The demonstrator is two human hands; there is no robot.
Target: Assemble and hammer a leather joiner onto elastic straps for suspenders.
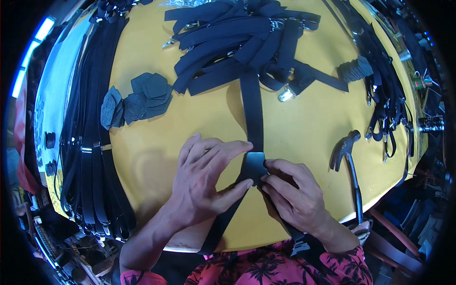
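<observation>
At our far left lies one bundle (89, 128) of dark straps, too tangled for us to count, and beside it two piles of patches (148, 97), overlapped past counting as well. Next comes our left hand (197, 178), its thumb and forefinger spread in a wide C, the tips near the left side of one glossy patch (255, 164), the other fingers lifted clear. That patch sits mid-table, over the joint where one strap (253, 111) meets two tails (222, 222); we judge the step in hand to be squaring it there, and the next move calls for keeping all three lengths aligned while the patch lies flat. Above, one heap (249, 27) of clipped straps covers the far side of the yellow table (304, 126); we cannot number them. Our right hand (294, 194) has its fingers bunched together, seemingly closed on the patch's right edge; how firmly, we cannot tell. Further right rest one hammer (353, 173), one stack (355, 70) of patches and a second bundle (378, 59), its straps again uncountable.
</observation>
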